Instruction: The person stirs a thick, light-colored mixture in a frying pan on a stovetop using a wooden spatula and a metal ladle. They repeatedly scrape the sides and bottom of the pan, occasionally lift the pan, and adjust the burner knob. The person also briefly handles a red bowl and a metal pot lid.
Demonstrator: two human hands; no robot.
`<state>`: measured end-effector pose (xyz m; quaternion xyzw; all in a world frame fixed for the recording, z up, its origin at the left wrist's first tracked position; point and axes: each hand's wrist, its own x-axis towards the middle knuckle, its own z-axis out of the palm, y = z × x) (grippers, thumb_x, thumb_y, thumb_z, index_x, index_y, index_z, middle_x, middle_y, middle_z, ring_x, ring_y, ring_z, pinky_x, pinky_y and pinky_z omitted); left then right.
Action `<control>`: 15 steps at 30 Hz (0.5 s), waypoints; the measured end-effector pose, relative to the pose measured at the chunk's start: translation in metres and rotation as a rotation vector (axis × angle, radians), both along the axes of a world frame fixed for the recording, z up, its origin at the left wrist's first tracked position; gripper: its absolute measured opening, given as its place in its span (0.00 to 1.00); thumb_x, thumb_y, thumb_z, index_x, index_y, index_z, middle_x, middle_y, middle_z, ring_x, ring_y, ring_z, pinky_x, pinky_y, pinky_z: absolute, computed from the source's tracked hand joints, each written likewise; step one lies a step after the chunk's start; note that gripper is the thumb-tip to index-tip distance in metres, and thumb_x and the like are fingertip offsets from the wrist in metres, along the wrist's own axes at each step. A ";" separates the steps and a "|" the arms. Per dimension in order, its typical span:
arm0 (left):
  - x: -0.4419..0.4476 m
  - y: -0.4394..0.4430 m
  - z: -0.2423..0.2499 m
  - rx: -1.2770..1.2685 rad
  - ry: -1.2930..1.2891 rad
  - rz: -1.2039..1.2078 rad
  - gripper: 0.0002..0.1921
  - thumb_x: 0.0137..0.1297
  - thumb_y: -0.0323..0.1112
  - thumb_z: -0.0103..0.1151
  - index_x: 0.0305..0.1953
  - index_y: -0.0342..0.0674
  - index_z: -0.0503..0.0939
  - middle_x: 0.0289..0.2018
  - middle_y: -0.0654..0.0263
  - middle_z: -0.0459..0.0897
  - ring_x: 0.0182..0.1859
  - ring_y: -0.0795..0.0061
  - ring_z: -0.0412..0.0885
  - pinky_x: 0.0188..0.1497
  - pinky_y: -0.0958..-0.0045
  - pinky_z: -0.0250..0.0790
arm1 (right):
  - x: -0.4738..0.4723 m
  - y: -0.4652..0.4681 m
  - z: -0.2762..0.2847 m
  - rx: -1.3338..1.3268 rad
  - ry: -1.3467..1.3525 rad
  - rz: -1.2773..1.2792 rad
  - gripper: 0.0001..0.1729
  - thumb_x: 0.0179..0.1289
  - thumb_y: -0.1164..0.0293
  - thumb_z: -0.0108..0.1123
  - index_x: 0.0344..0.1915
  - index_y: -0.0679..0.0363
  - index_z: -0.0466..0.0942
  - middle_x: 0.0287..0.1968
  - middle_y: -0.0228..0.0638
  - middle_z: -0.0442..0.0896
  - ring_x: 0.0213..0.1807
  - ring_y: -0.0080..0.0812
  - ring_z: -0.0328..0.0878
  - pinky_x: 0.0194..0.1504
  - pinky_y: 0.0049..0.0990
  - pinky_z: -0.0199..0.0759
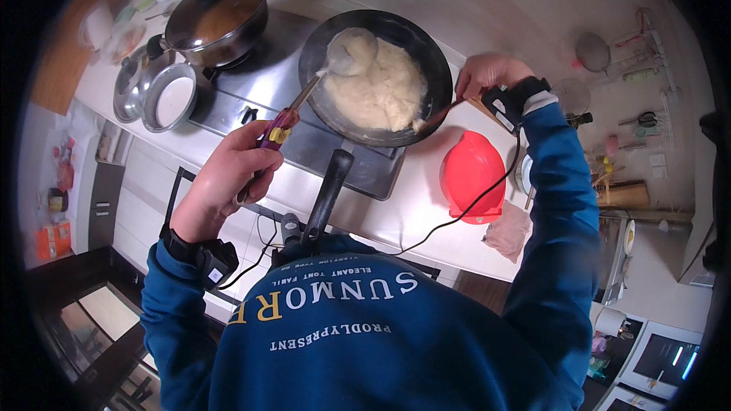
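Note:
My left hand grips the handle of a metal ladle, which has something purple and yellow around its grip. Its bowl is over the far left part of a pale, thick, batter-like mass and is coated with it. The mass lies in a dark wok whose black handle points towards me. At the wok's right rim, my right hand holds a slim brown utensil, probably wooden. The utensil's tip reaches inside the wok and has pale stuff on it.
Left of the wok, a lidded steel pot stands on the black cooktop. A steel bowl of white contents sits near the counter's left front. A red plastic basin and a folded cloth lie on the right. A black cable hangs from my right wrist.

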<state>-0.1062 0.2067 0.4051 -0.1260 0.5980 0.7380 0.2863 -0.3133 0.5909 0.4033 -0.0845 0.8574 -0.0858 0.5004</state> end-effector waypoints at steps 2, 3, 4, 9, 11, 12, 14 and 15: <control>-0.001 0.001 0.001 -0.005 -0.006 -0.003 0.22 0.57 0.23 0.51 0.55 0.31 0.65 0.22 0.68 0.69 0.12 0.84 0.63 0.11 0.83 0.49 | 0.005 0.003 -0.013 -0.212 -0.058 0.159 0.15 0.57 0.69 0.61 0.42 0.65 0.82 0.30 0.33 0.84 0.28 0.20 0.75 0.29 0.19 0.67; -0.001 0.002 0.001 0.012 0.007 -0.001 0.22 0.57 0.23 0.51 0.55 0.30 0.65 0.22 0.68 0.69 0.12 0.84 0.63 0.11 0.83 0.49 | 0.006 0.002 -0.022 -0.379 -0.100 0.266 0.14 0.57 0.69 0.62 0.42 0.65 0.82 0.30 0.32 0.84 0.27 0.20 0.75 0.28 0.20 0.67; -0.001 0.002 0.001 0.017 0.011 0.011 0.23 0.57 0.23 0.51 0.55 0.30 0.65 0.21 0.68 0.69 0.12 0.84 0.63 0.11 0.83 0.49 | 0.013 -0.007 -0.042 -0.344 -0.145 -0.011 0.13 0.59 0.70 0.61 0.42 0.64 0.82 0.27 0.28 0.81 0.23 0.19 0.71 0.24 0.19 0.63; -0.006 0.006 0.002 -0.013 0.043 0.034 0.23 0.57 0.23 0.51 0.56 0.28 0.65 0.21 0.68 0.68 0.12 0.84 0.63 0.11 0.83 0.51 | 0.028 -0.054 -0.086 -0.621 -0.182 -0.350 0.13 0.61 0.71 0.59 0.45 0.60 0.81 0.18 0.24 0.70 0.14 0.15 0.56 0.14 0.21 0.49; -0.009 0.009 0.002 -0.021 0.081 0.036 0.23 0.57 0.22 0.51 0.55 0.27 0.66 0.20 0.69 0.68 0.12 0.86 0.62 0.10 0.84 0.52 | 0.032 -0.080 -0.102 -0.625 0.035 -0.440 0.13 0.59 0.69 0.60 0.43 0.61 0.81 0.19 0.29 0.74 0.14 0.21 0.63 0.16 0.25 0.56; -0.009 0.010 0.002 -0.011 0.093 0.048 0.22 0.57 0.22 0.50 0.55 0.26 0.65 0.20 0.69 0.68 0.11 0.85 0.62 0.10 0.84 0.52 | 0.031 -0.082 -0.101 -0.673 0.096 -0.455 0.13 0.59 0.68 0.61 0.42 0.61 0.82 0.19 0.32 0.76 0.15 0.25 0.67 0.17 0.27 0.60; -0.011 0.012 0.000 0.038 0.064 0.085 0.21 0.57 0.21 0.50 0.54 0.26 0.65 0.20 0.67 0.69 0.12 0.83 0.63 0.11 0.82 0.52 | 0.036 -0.079 -0.099 -0.648 0.534 -0.288 0.16 0.57 0.64 0.62 0.41 0.63 0.82 0.21 0.35 0.78 0.18 0.26 0.71 0.21 0.27 0.65; -0.012 0.013 -0.002 0.074 0.060 0.105 0.20 0.58 0.21 0.50 0.54 0.26 0.65 0.20 0.65 0.69 0.12 0.81 0.63 0.12 0.81 0.51 | 0.035 -0.071 -0.092 -0.592 0.729 -0.220 0.18 0.56 0.62 0.63 0.41 0.64 0.82 0.23 0.36 0.79 0.19 0.27 0.73 0.23 0.27 0.67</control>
